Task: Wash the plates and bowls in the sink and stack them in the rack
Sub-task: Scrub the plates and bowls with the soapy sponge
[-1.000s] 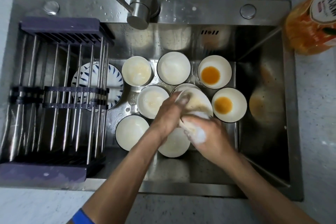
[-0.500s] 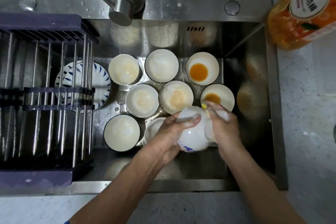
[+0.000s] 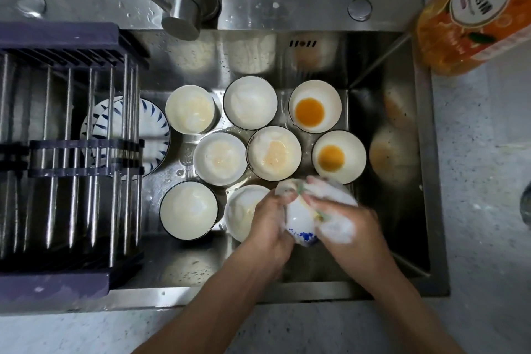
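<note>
The left hand (image 3: 271, 220) grips a white bowl (image 3: 300, 223) with blue marks, its fingers curled over the far rim and its palm against the bowl's left side. The bowl is tipped, base toward the person, and sits between the two hands above the near part of the sink (image 3: 330, 11). The right hand (image 3: 349, 221) presses a foamy sponge (image 3: 321, 217) against the bowl's right side, fingers curled round it; suds cover the knuckles and the bowl's upper edge.

Just left of the left grip, partly under it, lies a soiled bowl (image 3: 244, 210), and further left another bowl (image 3: 188, 210). Beyond the grips stand six more bowls upright on the sink floor: two with orange liquid (image 3: 309, 112) in them, one straight beyond the right hand (image 3: 339, 156) and one further off (image 3: 314, 106); the other four are smeared pale, the nearest (image 3: 273, 152) just beyond the held bowl.

Well left of both hands a rack (image 3: 66, 152) of metal rods spans the sink; blue-patterned plates (image 3: 152, 123) lie beneath it. The tap (image 3: 184, 6) rises at the far edge. An orange bottle (image 3: 471, 14) stands on the bench (image 3: 488, 181), far right of the right grip.
</note>
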`<state>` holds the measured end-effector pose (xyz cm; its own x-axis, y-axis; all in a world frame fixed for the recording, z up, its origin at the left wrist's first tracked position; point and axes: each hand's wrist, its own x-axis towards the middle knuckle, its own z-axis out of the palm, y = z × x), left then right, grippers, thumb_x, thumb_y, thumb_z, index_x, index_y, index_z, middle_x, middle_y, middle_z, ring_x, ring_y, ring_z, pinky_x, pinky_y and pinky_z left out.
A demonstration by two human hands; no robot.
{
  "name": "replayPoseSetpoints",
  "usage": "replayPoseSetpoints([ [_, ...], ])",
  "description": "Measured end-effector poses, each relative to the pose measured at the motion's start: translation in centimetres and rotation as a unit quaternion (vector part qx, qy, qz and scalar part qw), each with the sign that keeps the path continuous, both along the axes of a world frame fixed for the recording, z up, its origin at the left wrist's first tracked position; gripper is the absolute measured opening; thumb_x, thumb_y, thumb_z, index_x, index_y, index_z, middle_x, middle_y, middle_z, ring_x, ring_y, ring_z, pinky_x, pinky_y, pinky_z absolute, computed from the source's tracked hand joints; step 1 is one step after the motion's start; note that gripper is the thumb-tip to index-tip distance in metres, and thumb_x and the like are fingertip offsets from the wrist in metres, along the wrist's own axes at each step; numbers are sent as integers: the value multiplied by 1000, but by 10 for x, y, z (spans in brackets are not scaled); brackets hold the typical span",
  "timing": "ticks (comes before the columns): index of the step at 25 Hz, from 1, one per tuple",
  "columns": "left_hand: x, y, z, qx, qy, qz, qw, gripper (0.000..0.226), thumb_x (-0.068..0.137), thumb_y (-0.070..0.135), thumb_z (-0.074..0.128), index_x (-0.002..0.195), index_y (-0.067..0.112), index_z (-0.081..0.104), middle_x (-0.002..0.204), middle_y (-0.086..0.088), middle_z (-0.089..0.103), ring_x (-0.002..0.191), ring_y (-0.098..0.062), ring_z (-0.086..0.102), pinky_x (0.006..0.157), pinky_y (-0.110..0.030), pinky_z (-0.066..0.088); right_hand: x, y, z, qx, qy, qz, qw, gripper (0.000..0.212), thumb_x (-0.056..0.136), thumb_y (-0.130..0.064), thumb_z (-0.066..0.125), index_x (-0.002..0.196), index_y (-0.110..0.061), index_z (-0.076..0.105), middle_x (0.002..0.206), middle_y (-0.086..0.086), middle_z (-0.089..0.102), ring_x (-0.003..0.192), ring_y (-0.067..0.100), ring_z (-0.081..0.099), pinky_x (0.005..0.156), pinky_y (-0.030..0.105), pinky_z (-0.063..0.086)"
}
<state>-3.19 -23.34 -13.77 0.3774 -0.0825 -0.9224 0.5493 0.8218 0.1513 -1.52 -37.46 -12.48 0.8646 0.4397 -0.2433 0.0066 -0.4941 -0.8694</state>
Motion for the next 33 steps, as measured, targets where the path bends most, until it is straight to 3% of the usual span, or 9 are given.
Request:
replayPoseSetpoints([
  [3, -2, -5, -13, -12, 10, 15, 1000, 18, 94, 12, 51, 106, 7, 64, 108, -18, 70, 92, -35, 67, 69, -39, 55, -11, -27, 7, -91, 5, 83, 992, 49, 74, -3, 58, 117, -24, 73, 137, -26, 49, 133, 7, 49, 107, 31, 44],
  [6, 2, -13, -22, 195, -61, -205, 957, 15, 89, 4, 58, 98, 11, 67, 96, -8, 69, 90, -28, 64, 74, -35, 51, -5, -38, 9, -161, 18, -45, 986, 42, 80, 3, 64, 116, -16, 73, 130, -16, 56, 122, 9, 56, 102, 16, 40],
  [10, 0, -26, -40, 420, -300, -633, 577, 34, 94, 15, 57, 127, 10, 59, 119, -10, 65, 111, -28, 60, 94, -34, 44, 15, -26, 14, -161, 50, -144, 975, 41, 85, 1, 65, 121, -18, 71, 125, -17, 59, 112, 2, 58, 87, 0, 37],
  [14, -1, -25, -48, 326, -307, -787, 423, 42, 95, 14, 57, 137, 16, 56, 127, -12, 62, 116, -31, 60, 94, -36, 46, 22, -23, 13, -173, 40, -147, 973, 41, 86, -3, 66, 124, -18, 70, 133, -8, 58, 113, 3, 54, 89, 3, 34],
  [16, -5, -22, -47, 366, -308, -755, 448, 41, 90, 15, 61, 131, 22, 61, 123, -7, 64, 112, -27, 62, 91, -33, 49, 23, -23, 14, -177, 48, -144, 973, 40, 87, -4, 65, 125, -18, 69, 136, -6, 56, 115, 4, 53, 91, 5, 36],
  [21, 36, -17, -43, 536, -159, -510, 654, 22, 84, 25, 67, 106, 25, 68, 100, -1, 73, 97, -27, 67, 82, -32, 52, 30, -25, 17, -159, 63, -184, 968, 40, 88, -4, 64, 125, -20, 69, 131, -12, 56, 116, 6, 55, 94, 10, 40],
  [25, 75, -47, -53, 432, -39, -419, 798, 36, 89, 27, 64, 119, 6, 61, 120, -15, 66, 114, -36, 59, 90, -35, 47, 39, -20, 20, -132, 62, -221, 964, 40, 87, -5, 65, 120, -26, 69, 107, -26, 60, 101, -6, 59, 90, 13, 47],
  [27, 87, -57, -60, 417, -2, -384, 824, 40, 90, 19, 62, 127, 3, 56, 128, -19, 61, 120, -39, 55, 95, -37, 45, 41, -21, 21, -119, 64, -222, 966, 42, 87, -6, 66, 122, -28, 67, 101, -35, 55, 98, -18, 54, 78, -1, 39],
  [33, 91, -62, -71, 376, -2, -307, 874, 43, 79, 17, 66, 121, 16, 57, 114, -13, 66, 109, -38, 63, 88, -47, 56, 36, -24, 18, -96, 57, -236, 965, 43, 87, -6, 67, 123, -28, 67, 113, -27, 59, 109, -12, 53, 84, 2, 40],
])
